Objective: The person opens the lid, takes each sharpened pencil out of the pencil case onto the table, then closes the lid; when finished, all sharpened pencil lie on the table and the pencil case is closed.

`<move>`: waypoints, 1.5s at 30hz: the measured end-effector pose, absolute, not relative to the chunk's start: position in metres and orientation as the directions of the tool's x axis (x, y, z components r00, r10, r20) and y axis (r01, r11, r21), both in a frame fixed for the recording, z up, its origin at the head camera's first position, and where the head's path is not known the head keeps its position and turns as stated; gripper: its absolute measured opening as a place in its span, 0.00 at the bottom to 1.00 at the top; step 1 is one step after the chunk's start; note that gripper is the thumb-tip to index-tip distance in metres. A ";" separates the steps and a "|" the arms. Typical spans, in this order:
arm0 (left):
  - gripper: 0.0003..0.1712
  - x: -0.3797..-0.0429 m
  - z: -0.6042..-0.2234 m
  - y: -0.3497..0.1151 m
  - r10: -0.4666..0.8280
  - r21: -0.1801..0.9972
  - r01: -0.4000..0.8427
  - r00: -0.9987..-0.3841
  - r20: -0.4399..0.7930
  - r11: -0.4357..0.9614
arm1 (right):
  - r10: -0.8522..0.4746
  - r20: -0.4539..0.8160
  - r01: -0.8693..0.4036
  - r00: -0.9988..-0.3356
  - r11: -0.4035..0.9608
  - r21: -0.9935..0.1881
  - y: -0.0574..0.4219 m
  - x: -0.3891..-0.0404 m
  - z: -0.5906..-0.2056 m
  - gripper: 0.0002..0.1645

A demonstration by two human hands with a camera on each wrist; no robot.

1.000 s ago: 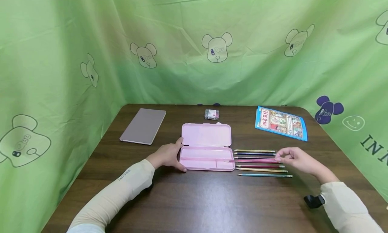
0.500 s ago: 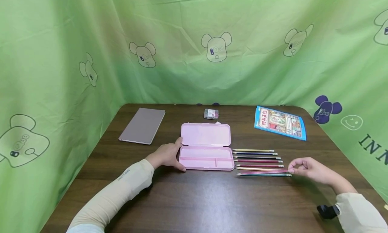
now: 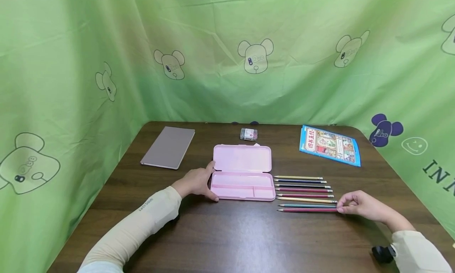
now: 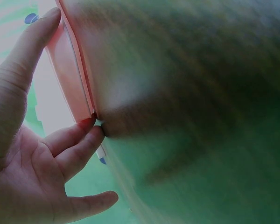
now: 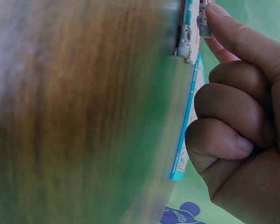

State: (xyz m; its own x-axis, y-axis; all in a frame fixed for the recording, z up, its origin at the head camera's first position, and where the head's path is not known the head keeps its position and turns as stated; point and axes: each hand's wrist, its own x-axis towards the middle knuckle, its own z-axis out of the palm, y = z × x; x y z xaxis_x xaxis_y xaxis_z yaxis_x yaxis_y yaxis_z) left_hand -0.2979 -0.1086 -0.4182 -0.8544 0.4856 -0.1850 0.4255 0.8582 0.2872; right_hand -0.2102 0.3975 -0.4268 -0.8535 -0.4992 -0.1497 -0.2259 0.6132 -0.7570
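A pink pencil case lies with its lid folded back, its divided tray facing up. My left hand rests against the case's left end, thumb and fingers spread along it; the left wrist view shows the fingertips at its edge. Between thumb and forefinger, my right hand pinches the eraser end of a red pencil. That pencil is the nearest of a row, right beside a teal pencil. In the right wrist view, the other fingers are curled into the palm.
Several more pencils, including a yellow pencil, lie side by side right of the case. A grey notebook lies at the back left, a small clear box behind the lid, and a blue-edged booklet at the back right.
My right hand has carried the red pencil from over the middle of the row toward the near side, then lowered it beside the teal one. The left hand stays at the case.
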 end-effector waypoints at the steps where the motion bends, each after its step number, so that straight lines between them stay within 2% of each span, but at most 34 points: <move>1: 0.73 -0.298 -0.418 -0.109 0.488 0.288 0.428 -0.854 -0.179 0.857 | -0.497 -0.148 -0.228 -0.855 0.616 -0.754 0.397 -0.210 -0.427 0.05; 13: 0.72 -0.298 -0.420 -0.108 0.487 0.285 0.430 -0.857 -0.168 0.857 | -0.490 -0.147 -0.217 -0.860 0.609 -0.763 0.394 -0.212 -0.433 0.06; 21: 0.72 -0.297 -0.417 -0.108 0.486 0.293 0.427 -0.858 -0.168 0.855 | -0.412 -0.184 -0.158 -0.893 0.668 -0.727 0.388 -0.218 -0.424 0.12; 33: 0.72 -0.298 -0.420 -0.108 0.489 0.296 0.429 -0.855 -0.173 0.854 | -0.371 -0.083 -0.207 -0.925 0.675 -0.708 0.361 -0.245 -0.415 0.12; 45: 0.72 -0.296 -0.420 -0.108 0.486 0.290 0.429 -0.859 -0.163 0.855 | -0.388 -0.115 -0.210 -0.915 0.698 -0.684 0.331 -0.274 -0.406 0.15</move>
State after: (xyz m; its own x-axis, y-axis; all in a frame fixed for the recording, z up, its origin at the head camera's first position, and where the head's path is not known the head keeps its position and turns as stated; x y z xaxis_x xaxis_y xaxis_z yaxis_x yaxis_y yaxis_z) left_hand -0.2963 -0.1079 -0.4199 -0.8588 0.4859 -0.1627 0.4290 0.8555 0.2900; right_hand -0.2738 0.3305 -0.4055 -0.9146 -0.3879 -0.1145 -0.2105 0.6983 -0.6841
